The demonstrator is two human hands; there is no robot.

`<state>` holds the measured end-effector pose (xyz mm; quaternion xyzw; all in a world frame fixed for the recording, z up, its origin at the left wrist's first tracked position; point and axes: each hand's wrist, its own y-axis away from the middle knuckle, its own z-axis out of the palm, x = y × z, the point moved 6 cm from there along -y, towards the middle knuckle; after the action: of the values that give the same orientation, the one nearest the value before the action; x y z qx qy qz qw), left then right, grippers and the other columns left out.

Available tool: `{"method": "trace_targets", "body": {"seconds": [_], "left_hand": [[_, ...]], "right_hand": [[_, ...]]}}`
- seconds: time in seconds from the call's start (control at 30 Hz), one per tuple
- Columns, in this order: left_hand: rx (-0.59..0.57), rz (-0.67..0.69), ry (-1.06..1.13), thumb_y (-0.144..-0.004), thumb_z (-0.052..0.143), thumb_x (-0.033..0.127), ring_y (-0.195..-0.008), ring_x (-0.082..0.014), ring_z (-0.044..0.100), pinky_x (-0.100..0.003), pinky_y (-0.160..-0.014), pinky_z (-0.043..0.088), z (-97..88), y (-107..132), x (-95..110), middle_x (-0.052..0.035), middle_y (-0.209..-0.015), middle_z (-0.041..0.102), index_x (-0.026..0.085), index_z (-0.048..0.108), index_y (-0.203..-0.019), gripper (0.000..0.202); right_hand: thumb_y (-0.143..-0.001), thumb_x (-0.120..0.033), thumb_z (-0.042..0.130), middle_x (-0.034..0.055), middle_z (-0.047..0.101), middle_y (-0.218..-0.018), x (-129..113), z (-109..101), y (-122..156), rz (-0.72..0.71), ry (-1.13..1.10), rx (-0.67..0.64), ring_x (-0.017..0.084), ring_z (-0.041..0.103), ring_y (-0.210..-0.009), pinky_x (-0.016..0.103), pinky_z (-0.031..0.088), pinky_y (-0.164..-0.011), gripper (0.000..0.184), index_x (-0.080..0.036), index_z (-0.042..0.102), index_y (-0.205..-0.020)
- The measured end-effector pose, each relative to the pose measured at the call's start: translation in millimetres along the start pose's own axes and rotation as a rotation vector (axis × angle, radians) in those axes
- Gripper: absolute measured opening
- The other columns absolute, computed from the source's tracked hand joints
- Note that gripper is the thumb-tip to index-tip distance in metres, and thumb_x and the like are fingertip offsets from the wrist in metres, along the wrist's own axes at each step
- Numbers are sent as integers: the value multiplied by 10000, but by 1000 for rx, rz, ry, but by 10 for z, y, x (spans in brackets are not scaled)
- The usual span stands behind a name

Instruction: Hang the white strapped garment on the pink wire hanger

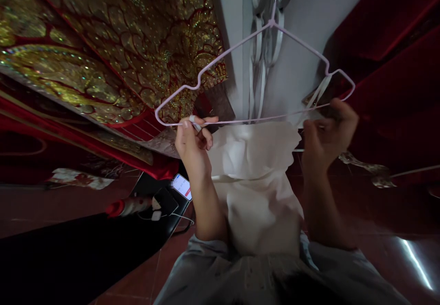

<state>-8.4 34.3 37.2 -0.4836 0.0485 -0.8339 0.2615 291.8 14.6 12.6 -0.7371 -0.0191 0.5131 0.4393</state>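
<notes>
A pale pink hanger is in front of me, hook upward, against a white metal rack. Below its bottom bar is a cream garment with a wavy top edge. My left hand is at the bar's left end, fingers pinched on a thin white strap. On the right, another white strap loops over the hanger's shoulder and runs down to the garment. Beside it my right hand is blurred, its index finger close to the bar and its thumb apart, with nothing visible between them.
Gold-sequined red garments hang at the left, and dark red cloth at the right. Lower left, a black bench bears a lit phone, a dark power bank with a cable, and a red-capped bottle. The floor has reddish tiles.
</notes>
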Motion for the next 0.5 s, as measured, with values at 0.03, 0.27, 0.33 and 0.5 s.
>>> {"method": "trace_targets", "body": {"seconds": [0.03,0.27,0.33,0.5], "left_hand": [[-1,2,0,-1002,805,531,-430,-57,413,-196,-423,301,0,-5,-1,-88,-861,855,185,688,-824,407],[16,18,-52,-1049,742,550,-443,-65,392,-208,-436,293,-36,19,-44,-81,-867,847,198,648,-831,425],[10,27,-59,-1047,741,561,-440,-63,376,-215,-437,288,-27,24,-47,-75,-861,845,199,651,-833,430],[12,39,-77,-1036,748,582,-440,-66,355,-230,-436,268,-36,26,-52,-71,-840,839,200,647,-835,443]], "right_hand": [[-944,-489,766,111,615,-1387,19,-90,-58,2,17,98,216,634,-1043,333,564,-720,528,-311,639,-1425],[-904,-413,850,51,724,-1089,-110,2,-380,7,150,-157,94,495,-621,285,432,-554,235,-260,809,-1078],[-883,-407,888,47,740,-1067,-101,40,-419,29,95,-177,113,551,-623,296,452,-553,316,-284,778,-1152],[-875,-402,907,23,761,-914,-130,102,-464,37,-167,-180,205,719,-759,311,490,-543,324,-332,733,-1139]]}}
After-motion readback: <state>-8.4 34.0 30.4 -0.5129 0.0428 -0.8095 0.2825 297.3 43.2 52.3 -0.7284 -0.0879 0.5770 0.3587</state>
